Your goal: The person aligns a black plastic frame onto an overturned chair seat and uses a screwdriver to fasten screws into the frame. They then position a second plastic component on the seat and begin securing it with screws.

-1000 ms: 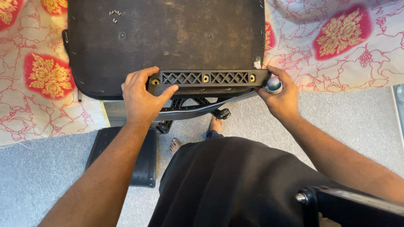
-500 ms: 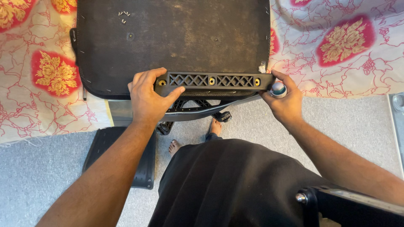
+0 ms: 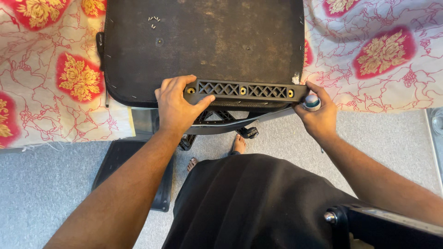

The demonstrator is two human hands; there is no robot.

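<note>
Far left, the floral red-and-white bedsheet point(image 3: 50, 92), a flat black panel point(image 3: 134, 173) on the grey floor below it. My left hand point(image 3: 177, 108) is clamped on the left end of the black lattice bracket point(image 3: 244, 91), thumb along its near edge, pressing it to the near edge of the upturned seat base point(image 3: 203, 41). Loose screws point(image 3: 153, 20) lie far left on it. Right hand point(image 3: 318, 115) pinches a small round-capped tool point(image 3: 312, 102) at the bracket's right end. I judge we're aligning holes; next needs a screw. No packages or labels visible.
</note>
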